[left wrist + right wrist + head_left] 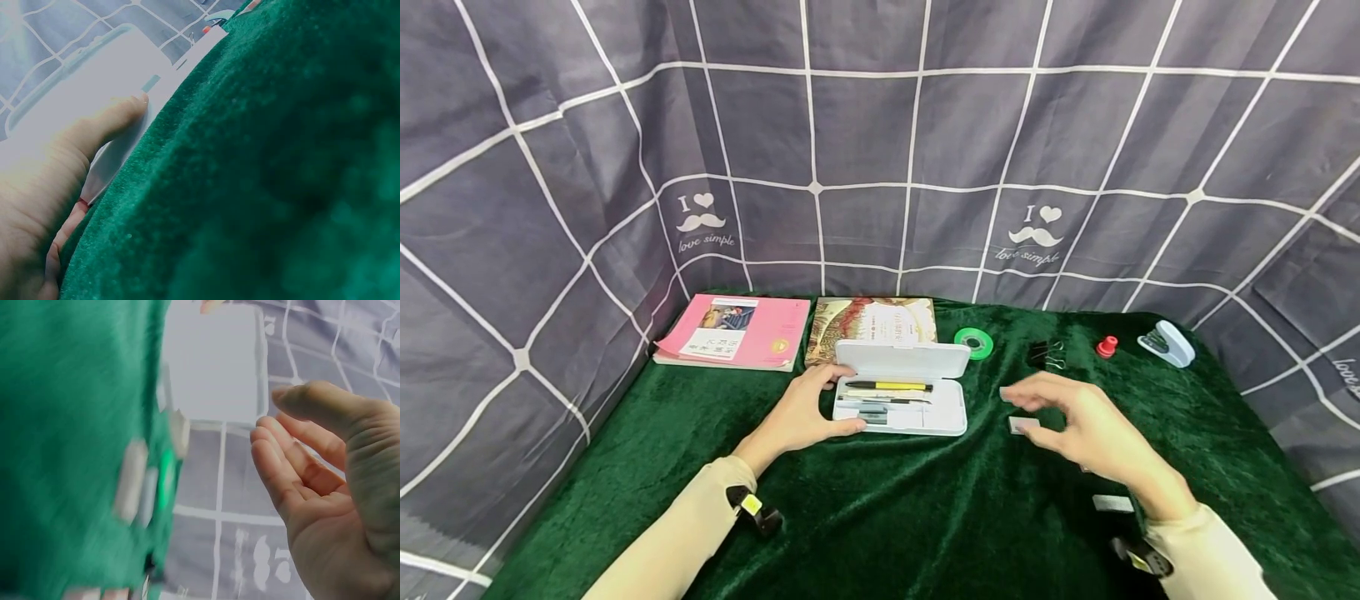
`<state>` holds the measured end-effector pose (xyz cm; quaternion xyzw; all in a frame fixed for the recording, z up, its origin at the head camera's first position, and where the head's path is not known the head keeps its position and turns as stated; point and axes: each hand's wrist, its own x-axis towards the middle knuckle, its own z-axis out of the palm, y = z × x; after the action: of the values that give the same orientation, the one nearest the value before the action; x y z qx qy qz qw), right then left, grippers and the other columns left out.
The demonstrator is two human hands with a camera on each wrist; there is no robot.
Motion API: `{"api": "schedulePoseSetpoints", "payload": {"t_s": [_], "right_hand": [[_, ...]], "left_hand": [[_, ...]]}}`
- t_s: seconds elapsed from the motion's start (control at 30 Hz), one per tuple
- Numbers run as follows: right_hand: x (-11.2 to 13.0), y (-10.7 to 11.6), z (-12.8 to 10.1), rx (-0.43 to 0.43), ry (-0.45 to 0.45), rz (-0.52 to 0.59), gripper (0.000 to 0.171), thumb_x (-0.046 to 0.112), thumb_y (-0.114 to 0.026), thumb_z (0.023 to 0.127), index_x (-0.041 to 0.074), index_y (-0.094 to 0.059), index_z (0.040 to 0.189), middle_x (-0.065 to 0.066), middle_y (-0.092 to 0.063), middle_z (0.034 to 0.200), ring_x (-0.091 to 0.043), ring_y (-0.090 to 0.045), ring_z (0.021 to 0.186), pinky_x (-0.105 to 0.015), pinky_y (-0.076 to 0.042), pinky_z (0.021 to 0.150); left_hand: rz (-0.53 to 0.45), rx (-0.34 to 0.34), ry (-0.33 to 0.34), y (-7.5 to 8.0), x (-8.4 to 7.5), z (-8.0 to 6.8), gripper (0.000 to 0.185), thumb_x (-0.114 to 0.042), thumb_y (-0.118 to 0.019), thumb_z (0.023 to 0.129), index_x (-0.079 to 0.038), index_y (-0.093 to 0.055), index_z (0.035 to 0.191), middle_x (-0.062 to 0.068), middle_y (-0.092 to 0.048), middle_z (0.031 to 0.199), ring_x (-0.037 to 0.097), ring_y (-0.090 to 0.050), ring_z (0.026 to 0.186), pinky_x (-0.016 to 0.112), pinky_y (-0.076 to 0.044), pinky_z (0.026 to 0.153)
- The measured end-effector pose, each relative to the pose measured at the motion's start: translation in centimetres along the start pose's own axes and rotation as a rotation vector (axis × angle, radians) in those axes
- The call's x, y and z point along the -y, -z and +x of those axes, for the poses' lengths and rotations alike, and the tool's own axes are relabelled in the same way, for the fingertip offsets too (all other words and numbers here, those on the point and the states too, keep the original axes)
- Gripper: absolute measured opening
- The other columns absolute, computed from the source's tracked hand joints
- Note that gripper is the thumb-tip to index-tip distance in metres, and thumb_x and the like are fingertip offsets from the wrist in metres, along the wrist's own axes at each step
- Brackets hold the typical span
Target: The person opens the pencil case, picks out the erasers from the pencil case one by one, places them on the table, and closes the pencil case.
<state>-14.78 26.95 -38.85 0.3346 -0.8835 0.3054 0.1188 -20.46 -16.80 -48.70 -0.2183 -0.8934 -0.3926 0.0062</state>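
While your left hand (801, 417) braces the open white pencil case (901, 398) at its near-left end, thumb and fingers curled against its edge, your right hand (1086, 429) hovers just above the small white eraser (1023, 425) on the green desk (880, 508), fingers loosely spread and holding nothing. The eraser lies just right of the case, apart from it. A hurried pinch could likely skid the eraser across the velvet's folds; a slack left grip could let the case shift or its raised lid tip shut. Your right wrist is bent, palm down. A yellow pen (891, 386) lies inside the case.
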Motion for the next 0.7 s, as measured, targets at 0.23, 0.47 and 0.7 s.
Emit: {"api": "schedulePoseSetpoints", "payload": {"t_s": [0.23,0.47,0.7], "right_hand": [[1.5,-2.4,5.4,0.016,0.053,0.073,0.044,0.000,-0.091,0.091,0.014,-0.080,0.131,0.005,-0.080,0.122,-0.010,-0.077,0.103,-0.034,-0.065,0.091],[3.3,-5.4,9.3,0.076,0.091,0.208,0.039,-0.001,-0.086,0.095,0.007,-0.079,0.133,-0.004,-0.079,0.125,-0.026,-0.079,0.105,-0.046,-0.066,0.094],[4.1,-9.3,11.8,0.197,0.078,0.259,0.032,-0.001,-0.084,0.097,0.002,-0.080,0.128,-0.008,-0.082,0.120,-0.024,-0.080,0.104,-0.043,-0.067,0.094]], "left_hand": [[0.005,-0.007,-0.016,-0.2,0.2,0.2,0.080,-0.056,-0.095,0.086,-0.024,-0.063,0.152,0.006,-0.060,0.156,0.033,-0.066,0.131,0.057,-0.057,0.111],[0.009,-0.011,-0.028,-0.1,0.1,0.2,0.079,-0.057,-0.094,0.086,-0.023,-0.063,0.151,0.005,-0.061,0.155,0.032,-0.066,0.130,0.056,-0.057,0.110],[0.011,-0.014,-0.046,-0.1,0.3,0.3,0.078,-0.055,-0.095,0.087,-0.022,-0.063,0.150,0.003,-0.063,0.152,0.030,-0.066,0.128,0.054,-0.058,0.110]]}}
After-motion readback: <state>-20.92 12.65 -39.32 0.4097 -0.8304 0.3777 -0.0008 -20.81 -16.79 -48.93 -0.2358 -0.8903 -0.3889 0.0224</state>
